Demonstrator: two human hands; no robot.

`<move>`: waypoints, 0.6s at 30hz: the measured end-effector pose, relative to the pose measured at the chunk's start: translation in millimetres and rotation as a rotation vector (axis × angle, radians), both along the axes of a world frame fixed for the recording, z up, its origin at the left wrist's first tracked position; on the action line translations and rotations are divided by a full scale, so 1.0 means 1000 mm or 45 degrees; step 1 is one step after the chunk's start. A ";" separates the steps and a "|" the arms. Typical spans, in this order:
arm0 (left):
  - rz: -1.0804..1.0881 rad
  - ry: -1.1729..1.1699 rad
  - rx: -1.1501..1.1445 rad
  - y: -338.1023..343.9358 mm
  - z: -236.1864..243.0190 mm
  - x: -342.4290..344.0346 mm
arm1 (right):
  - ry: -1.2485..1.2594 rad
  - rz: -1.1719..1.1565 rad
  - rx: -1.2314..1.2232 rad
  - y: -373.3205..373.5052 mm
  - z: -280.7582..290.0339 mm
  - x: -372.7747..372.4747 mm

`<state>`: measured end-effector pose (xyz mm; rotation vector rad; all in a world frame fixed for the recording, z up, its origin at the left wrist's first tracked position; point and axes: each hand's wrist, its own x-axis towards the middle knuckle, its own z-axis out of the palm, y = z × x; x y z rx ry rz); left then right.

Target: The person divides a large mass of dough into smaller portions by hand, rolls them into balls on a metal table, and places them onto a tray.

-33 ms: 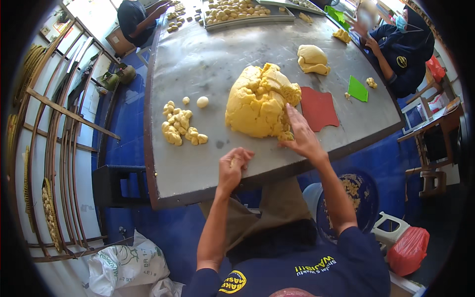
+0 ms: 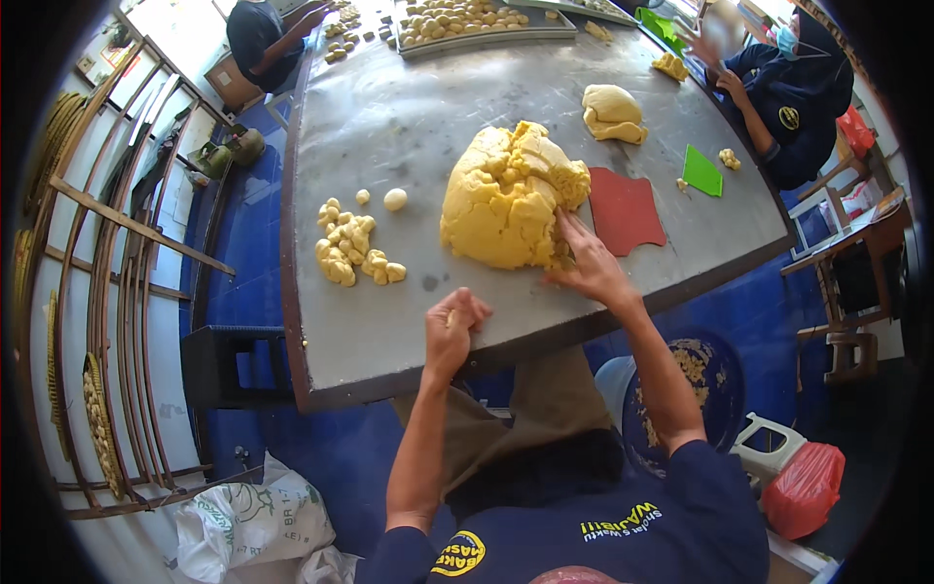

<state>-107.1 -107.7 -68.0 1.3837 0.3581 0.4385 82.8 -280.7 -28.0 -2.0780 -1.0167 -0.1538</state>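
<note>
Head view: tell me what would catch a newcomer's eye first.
The big yellow dough mass dominates the near side of the grey table, the right hand touching its right side. Just right of it lies a flat red sheet; small dough pieces cluster farther left.

On the wearer's navy shirt [image 2: 525, 530]: near the left sleeve's edge, a yellow oval badge [image 2: 458, 554] with capitals set in rows; toward the right sleeve's edge, upside down from this viewpoint, a bold yellow word [image 2: 605, 526] in capitals with exclamation marks, plus a smaller white line of text alongside. On the white sack [image 2: 243, 545]: green lettering near the left edge, a green outline drawing by the top edge, and capitals with digits toward the right edge and down to the lower one. Beyond the table's [image 2: 389, 341] right edge, on a co-worker's dark top [image 2: 812, 146]: a small yellow emblem [image 2: 789, 118], too small to read.
</note>
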 end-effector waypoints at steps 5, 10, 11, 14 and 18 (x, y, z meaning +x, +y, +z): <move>-0.073 -0.160 -0.269 0.016 0.010 -0.014 | 0.147 0.081 -0.138 -0.004 -0.008 0.020; -0.116 0.197 0.007 0.039 0.023 -0.031 | 0.199 -0.112 -0.364 0.001 0.006 -0.019; -0.131 0.266 0.088 0.041 0.021 -0.031 | 0.078 -0.138 -0.270 -0.005 -0.001 -0.028; 0.041 0.140 1.469 0.039 0.015 -0.027 | -0.215 -0.187 -0.119 -0.020 -0.020 -0.057; 0.240 0.325 1.136 0.029 0.035 -0.027 | -0.060 -0.130 -0.037 -0.023 -0.024 -0.039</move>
